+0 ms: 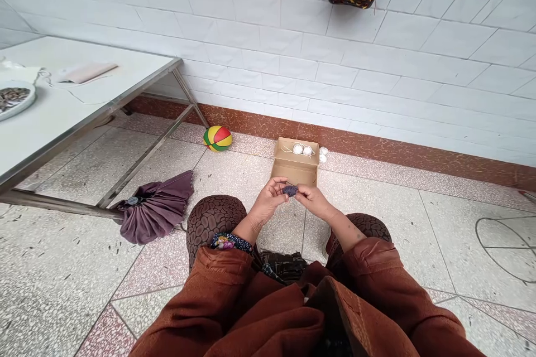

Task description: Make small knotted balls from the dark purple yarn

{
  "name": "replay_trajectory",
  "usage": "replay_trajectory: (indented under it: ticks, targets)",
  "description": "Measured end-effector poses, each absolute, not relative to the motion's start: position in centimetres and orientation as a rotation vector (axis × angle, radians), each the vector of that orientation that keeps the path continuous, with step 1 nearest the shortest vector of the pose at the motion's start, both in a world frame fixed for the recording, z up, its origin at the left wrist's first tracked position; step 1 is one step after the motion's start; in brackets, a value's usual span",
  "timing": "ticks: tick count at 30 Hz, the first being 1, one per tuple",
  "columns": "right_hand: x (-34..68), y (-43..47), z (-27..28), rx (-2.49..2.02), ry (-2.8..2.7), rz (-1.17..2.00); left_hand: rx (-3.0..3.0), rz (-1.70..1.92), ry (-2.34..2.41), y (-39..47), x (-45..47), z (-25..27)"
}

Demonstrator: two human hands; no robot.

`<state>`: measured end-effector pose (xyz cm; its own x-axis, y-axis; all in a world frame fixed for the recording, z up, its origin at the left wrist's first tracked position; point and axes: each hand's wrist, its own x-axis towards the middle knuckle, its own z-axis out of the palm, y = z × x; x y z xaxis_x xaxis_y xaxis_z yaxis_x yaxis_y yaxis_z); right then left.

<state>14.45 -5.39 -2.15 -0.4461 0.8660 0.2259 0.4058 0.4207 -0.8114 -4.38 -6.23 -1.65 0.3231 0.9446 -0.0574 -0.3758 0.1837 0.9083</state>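
A small dark purple piece of yarn work (pixel 290 191) is held between my two hands, above the floor and in front of my knees. My left hand (pixel 268 201) grips its left side with thumb and fingers closed. On the other side, the fingertips of my right hand (pixel 317 202) pinch its edge. A thin dark line by the left fingers may be a needle or hook; it is too fine to tell. Just beyond the hands lies an open cardboard box (pixel 295 170), with white yarn balls (pixel 302 149) in its far part.
More small white balls (pixel 323 154) sit right of the box. A striped ball (pixel 218 138) rests near the wall. At left stands a white table (pixel 62 139) with a plate (pixel 29 101), and a folded purple umbrella (pixel 161 209) by its leg. A wire ring stand (pixel 506 248) lies right.
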Motion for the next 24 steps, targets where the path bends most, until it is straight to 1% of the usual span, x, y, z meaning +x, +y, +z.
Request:
replay_trajectory:
  ticks: [4, 8, 10, 13, 19, 24]
  targets:
    - [14.1, -6.1, -1.9, -0.968, -2.147, 0.939, 1.015, 1.139, 0.94, -5.7, -4.6, -2.5]
    - [14.3, -6.2, -1.0, -0.908, -2.113, 0.959, 1.191, 1.102, 1.072, -5.8, -4.5, -3.1]
    - [14.4, -6.0, -0.7, -0.937, -2.08, 0.926, 1.285, 1.057, 1.091, -6.1, -4.4, -3.0]
    - [14.5, -5.5, -0.6, -1.003, -2.001, 0.868, 1.357, 0.957, 0.978, -6.6, -4.2, -2.6]
    - [14.2, -5.1, -1.7, -1.116, -1.871, 0.944, 1.049, 0.932, 0.688, -6.7, -4.4, -2.2]
    - [14.1, -5.7, -1.9, -1.136, -1.962, 1.01, 0.903, 1.087, 0.762, -6.8, -3.9, -2.6]
